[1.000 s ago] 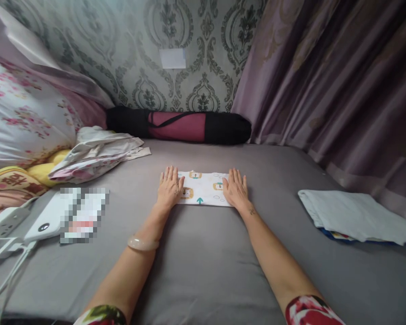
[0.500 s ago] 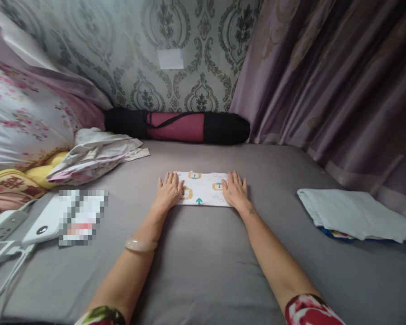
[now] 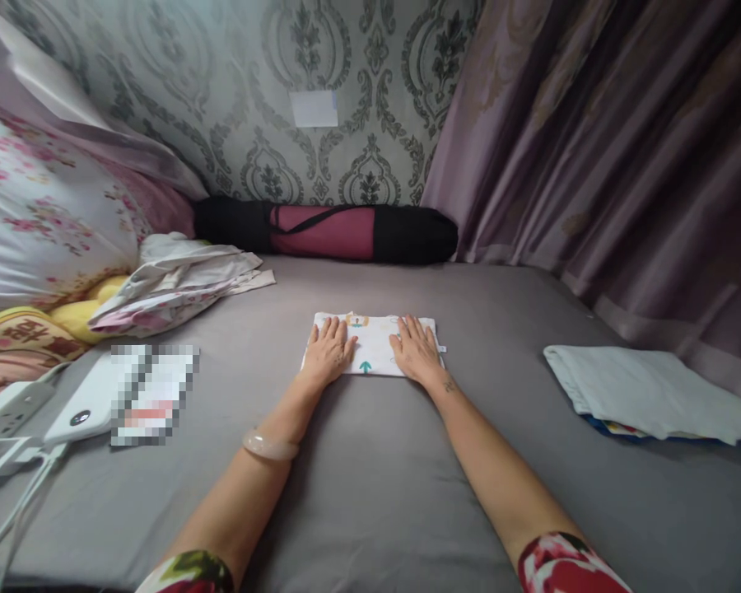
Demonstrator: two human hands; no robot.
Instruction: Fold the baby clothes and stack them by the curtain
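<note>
White printed fabric, the folded cloth (image 3: 374, 338), lies flat on the grey sheet (image 3: 370, 478) in front of you, straight ahead between your forearms. Your left hand (image 3: 328, 352) and your right hand (image 3: 416, 350) have just slid inward from its two side edges, so they now sit closer together on top of it, and a small tag (image 3: 443, 349) has come into view at the right edge. For the work, that seems to mean pressure falls nearer the middle while both ends are free. Neither hand grips anything: palms face down, fingers stretched out, resting on the fabric. Counting up, you have two hands, one folded cloth with one tag showing, and one bangle (image 3: 270, 445) on your left forearm. Off to your left are one power strip (image 3: 12, 408), one white device (image 3: 90, 395), one pixelated item (image 3: 154, 395), one crumpled cloth (image 3: 185, 276) and one floral pillow (image 3: 49, 206). One pale folded stack (image 3: 648, 391) lies well to your right, and one long bag (image 3: 324, 233) lies along the wall.
</note>
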